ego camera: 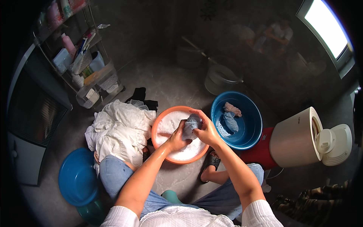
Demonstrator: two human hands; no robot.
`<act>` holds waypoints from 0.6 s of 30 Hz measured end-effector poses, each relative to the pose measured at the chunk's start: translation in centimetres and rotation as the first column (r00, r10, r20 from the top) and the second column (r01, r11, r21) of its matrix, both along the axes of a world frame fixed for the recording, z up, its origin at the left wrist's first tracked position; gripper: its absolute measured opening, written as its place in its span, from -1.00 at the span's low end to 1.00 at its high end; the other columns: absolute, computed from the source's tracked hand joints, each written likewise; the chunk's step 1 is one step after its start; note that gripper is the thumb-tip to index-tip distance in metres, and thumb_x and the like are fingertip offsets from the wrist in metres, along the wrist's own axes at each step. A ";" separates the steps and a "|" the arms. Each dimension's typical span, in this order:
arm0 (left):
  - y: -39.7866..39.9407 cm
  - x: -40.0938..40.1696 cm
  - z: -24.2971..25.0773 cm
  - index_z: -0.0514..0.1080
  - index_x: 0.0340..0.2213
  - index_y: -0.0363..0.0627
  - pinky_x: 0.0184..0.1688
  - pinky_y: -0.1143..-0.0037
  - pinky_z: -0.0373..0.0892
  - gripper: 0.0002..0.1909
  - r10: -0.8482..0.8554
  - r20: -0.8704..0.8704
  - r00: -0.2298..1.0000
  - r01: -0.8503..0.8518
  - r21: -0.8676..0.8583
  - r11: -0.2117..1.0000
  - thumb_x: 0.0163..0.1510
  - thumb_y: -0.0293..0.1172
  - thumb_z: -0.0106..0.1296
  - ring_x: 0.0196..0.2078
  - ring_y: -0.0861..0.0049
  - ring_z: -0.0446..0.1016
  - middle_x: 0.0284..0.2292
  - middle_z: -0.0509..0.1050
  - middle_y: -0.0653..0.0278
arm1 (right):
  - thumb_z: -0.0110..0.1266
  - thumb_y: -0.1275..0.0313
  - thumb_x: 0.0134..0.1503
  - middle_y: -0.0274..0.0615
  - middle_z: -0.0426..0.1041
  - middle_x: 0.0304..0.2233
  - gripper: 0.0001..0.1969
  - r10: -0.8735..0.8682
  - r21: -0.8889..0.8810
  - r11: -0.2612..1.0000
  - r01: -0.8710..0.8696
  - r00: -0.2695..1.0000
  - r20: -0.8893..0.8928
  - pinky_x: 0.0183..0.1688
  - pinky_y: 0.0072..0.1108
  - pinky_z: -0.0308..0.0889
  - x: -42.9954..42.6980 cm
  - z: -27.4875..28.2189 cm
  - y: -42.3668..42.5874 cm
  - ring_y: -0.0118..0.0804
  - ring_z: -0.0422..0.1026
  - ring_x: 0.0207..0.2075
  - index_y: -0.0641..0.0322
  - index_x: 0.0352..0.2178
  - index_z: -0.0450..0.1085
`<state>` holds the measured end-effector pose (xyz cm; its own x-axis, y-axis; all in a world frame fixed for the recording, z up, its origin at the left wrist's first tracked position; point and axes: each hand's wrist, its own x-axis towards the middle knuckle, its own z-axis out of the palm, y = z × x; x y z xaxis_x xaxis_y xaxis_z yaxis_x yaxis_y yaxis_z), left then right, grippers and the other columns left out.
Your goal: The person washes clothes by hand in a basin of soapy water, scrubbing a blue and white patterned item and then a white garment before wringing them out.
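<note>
Between my two hands, a wet grey-blue cloth [192, 124] is bunched up above an orange basin [155, 142] of white suds. My left hand [177, 137] grips the cloth's left side, fingers low near the foam. My right hand [207, 130] closes round its right side and top. Just right of the basin stands a blue basin [253, 119] with a twisted light-blue cloth [231, 122] and a pink cloth [232, 109] inside, beside a patch of foam. A heap of white fabric [122, 124] lies left of the orange basin, partly against my knee.
A cream and red small spin dryer [295, 139] with its lid open stands at right. An unoccupied blue basin [78, 176] sits lower left. Beyond are a clear bucket [219, 81], black cloth [140, 95] and a shelf rack [105, 46] of bottles. Camouflage fabric [312, 198] lies lower right.
</note>
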<state>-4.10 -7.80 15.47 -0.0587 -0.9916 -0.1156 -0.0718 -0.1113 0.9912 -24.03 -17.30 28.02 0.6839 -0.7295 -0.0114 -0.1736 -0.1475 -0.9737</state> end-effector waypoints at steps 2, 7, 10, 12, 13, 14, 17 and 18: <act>0.9 2.4 -1.6 -0.02 0.74 -0.03 0.68 0.04 0.42 0.42 0.079 0.134 0.988 -0.034 -0.312 0.949 0.14 -0.33 0.77 0.66 -0.08 0.44 0.64 0.35 -0.11 | 0.19 0.88 0.16 -0.19 0.59 0.39 -0.10 -0.017 0.133 0.991 -0.009 0.981 0.195 0.57 -0.41 0.45 3.3 0.0 0.4 -0.28 0.56 0.47 0.22 0.56 0.46; 0.8 0.0 -2.7 0.65 0.38 -0.06 0.41 0.19 0.68 -0.19 0.285 0.016 0.958 -0.275 -0.213 0.938 0.18 -0.21 0.75 0.31 0.19 0.80 0.25 0.80 0.10 | 0.54 0.60 0.50 -0.21 0.58 0.39 -0.22 0.081 0.169 0.980 -0.110 0.982 0.171 0.54 -0.37 0.52 2.3 0.5 1.3 -0.35 0.56 0.46 0.16 0.63 0.37; 0.7 2.4 -4.0 0.64 0.42 -0.10 0.47 0.22 0.62 -0.19 0.197 -0.033 0.980 -0.198 -0.029 0.980 0.25 -0.16 0.72 0.36 0.25 0.75 0.33 0.77 0.15 | 0.66 0.43 0.36 0.09 0.56 0.54 -0.03 0.095 -0.511 0.796 -0.323 0.902 -0.422 0.42 -0.09 0.67 -0.5 5.0 -0.1 0.15 0.64 0.48 0.07 0.71 0.34; -0.1 5.0 -3.6 0.71 0.37 -0.09 0.47 0.27 0.59 -0.36 -0.051 -0.399 0.915 0.062 0.014 0.998 0.33 -0.32 0.64 0.33 0.34 0.75 0.26 0.81 0.26 | 0.67 0.34 0.32 0.15 0.36 0.72 0.05 0.020 -0.650 0.638 -0.413 0.853 -0.522 0.62 0.06 0.50 -0.9 4.1 -1.7 0.31 0.41 0.70 -0.13 0.76 0.33; -0.8 3.6 -2.8 0.72 0.35 -0.07 0.45 0.26 0.61 -0.39 -0.080 -0.522 0.849 0.140 0.076 0.987 0.31 -0.38 0.63 0.31 0.35 0.76 0.23 0.82 0.26 | 0.57 0.33 0.36 0.07 0.31 0.76 0.00 0.003 -0.730 0.458 -0.506 0.823 -0.569 0.66 0.06 0.45 -2.1 3.7 -2.6 0.24 0.39 0.72 -0.25 0.77 0.32; -1.0 3.8 -2.3 0.74 0.32 -0.05 0.43 0.24 0.63 -0.41 -0.075 -0.613 0.786 0.199 0.137 0.970 0.30 -0.44 0.62 0.30 0.36 0.77 0.21 0.82 0.25 | 0.46 0.31 0.40 -0.01 0.26 0.80 -0.04 0.004 -0.781 0.246 -0.574 0.806 -0.591 0.70 0.05 0.40 -1.5 3.7 -3.4 0.17 0.37 0.74 -0.37 0.77 0.32; -3.5 7.4 -0.4 0.74 0.27 -0.05 0.35 0.22 0.67 -0.46 -0.164 -0.685 0.710 0.373 0.169 0.912 0.30 -0.39 0.61 0.22 0.35 0.79 0.13 0.81 0.27 | 0.33 0.22 0.44 -0.23 0.31 0.80 -0.33 0.215 -0.782 0.014 -0.623 0.766 -0.606 0.77 0.01 0.36 4.5 3.2 -5.4 0.02 0.35 0.77 -0.39 0.55 0.49; -3.6 7.2 -0.5 0.73 0.27 -0.06 0.33 0.21 0.67 -0.46 -0.254 -0.681 0.686 0.485 0.168 0.858 0.31 -0.37 0.61 0.21 0.36 0.78 0.10 0.80 0.27 | 0.33 0.23 0.44 -0.21 0.49 0.67 -0.57 0.281 -0.806 0.006 -0.592 0.775 -0.566 0.77 0.03 0.36 5.3 3.0 -6.7 0.05 0.39 0.75 -0.26 0.30 0.58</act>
<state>3.08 -11.40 14.92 -0.5838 -0.7846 -0.2090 0.4340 -0.5191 0.7363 -18.78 -24.04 31.02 0.9640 0.1767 0.1987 0.1700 -0.9842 0.0504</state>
